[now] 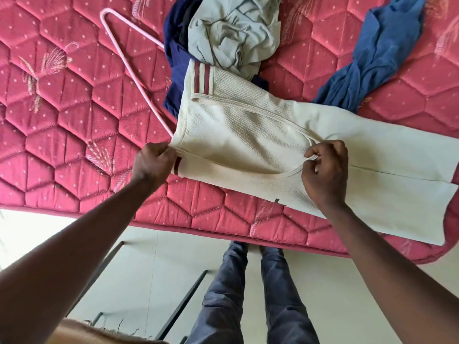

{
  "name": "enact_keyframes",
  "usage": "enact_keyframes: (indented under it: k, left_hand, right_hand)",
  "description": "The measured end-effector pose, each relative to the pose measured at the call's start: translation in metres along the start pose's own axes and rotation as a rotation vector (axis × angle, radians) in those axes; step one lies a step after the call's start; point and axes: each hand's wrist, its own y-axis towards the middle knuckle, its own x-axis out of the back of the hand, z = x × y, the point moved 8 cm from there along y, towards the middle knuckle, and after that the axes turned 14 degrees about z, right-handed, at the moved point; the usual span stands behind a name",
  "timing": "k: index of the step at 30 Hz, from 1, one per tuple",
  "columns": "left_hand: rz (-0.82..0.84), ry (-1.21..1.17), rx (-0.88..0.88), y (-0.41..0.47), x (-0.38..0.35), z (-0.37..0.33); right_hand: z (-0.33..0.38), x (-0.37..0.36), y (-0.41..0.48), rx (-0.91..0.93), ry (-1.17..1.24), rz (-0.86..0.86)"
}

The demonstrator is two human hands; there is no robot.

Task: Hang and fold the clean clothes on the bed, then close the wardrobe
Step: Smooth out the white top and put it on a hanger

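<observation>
A cream knitted garment [260,135] with dark red stripes lies flat across the near edge of the pink quilted bed [74,120]. My left hand [154,162] pinches its left corner by the striped cuff. My right hand [323,167] grips a seam in the garment's middle. A pale pink hanger [134,68] lies on the mattress to the left, its lower end running under the cream garment. Behind it sit a crumpled grey garment [233,31], a navy garment [176,70] partly under both, and a blue garment [372,60] at the right.
The bed's front edge runs across the lower middle of the view. Below it are the pale floor [323,281], my legs in blue jeans [248,294] and dark metal bars [183,306] near my feet. The wardrobe is out of view.
</observation>
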Motion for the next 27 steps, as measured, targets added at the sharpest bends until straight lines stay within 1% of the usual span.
enact_keyframes:
  k: [3,5,9,12,13,15,16,17,18,19,20,22,24,25,27]
  left_hand:
    - [-0.065,0.106,0.052,0.001,-0.007,0.001]
    - [-0.08,0.135,0.043,-0.004,-0.019,-0.004]
    - [-0.12,0.065,-0.014,-0.006,-0.03,-0.001]
    - [-0.159,0.149,-0.025,-0.005,-0.02,0.009]
    - [-0.194,0.205,-0.008,-0.008,-0.019,0.01]
    - [-0.333,0.308,0.048,-0.023,-0.021,0.0]
    - [-0.405,0.344,0.03,-0.033,-0.028,-0.015]
    - [-0.443,0.369,-0.035,-0.044,-0.039,-0.036]
    - [-0.433,0.382,-0.143,-0.053,-0.058,-0.061]
    - [-0.386,0.399,-0.268,-0.062,-0.081,-0.087]
    - [-0.313,0.419,-0.389,-0.069,-0.107,-0.11]
    - [-0.142,0.478,-0.611,-0.086,-0.167,-0.157]
    - [-0.02,0.58,-0.769,-0.099,-0.227,-0.193]
    - [0.021,0.658,-0.817,-0.101,-0.251,-0.205]
    - [0.07,0.8,-0.879,-0.098,-0.295,-0.222]
  right_hand:
    - [0.007,0.003,-0.002,-0.006,0.038,-0.047]
    - [0.014,0.0,-0.006,-0.02,-0.03,-0.043]
    - [0.019,-0.008,-0.011,-0.025,-0.21,-0.007]
    - [0.017,-0.011,-0.011,-0.004,-0.243,0.02]
    - [0.017,-0.011,-0.012,0.009,-0.249,0.023]
    - [0.016,-0.011,-0.014,0.037,-0.241,0.015]
    - [0.014,-0.007,-0.016,0.035,-0.226,-0.004]
    - [0.011,-0.003,-0.019,0.017,-0.21,-0.033]
    - [0.004,0.003,-0.025,-0.016,-0.197,-0.069]
    - [-0.006,0.009,-0.032,-0.06,-0.18,-0.103]
    - [-0.018,0.015,-0.041,-0.12,-0.156,-0.137]
    - [-0.059,0.035,-0.062,-0.308,-0.111,-0.233]
    - [-0.105,0.059,-0.082,-0.506,-0.101,-0.326]
    - [-0.127,0.067,-0.087,-0.595,-0.128,-0.333]
    - [-0.174,0.079,-0.092,-0.729,-0.222,-0.239]
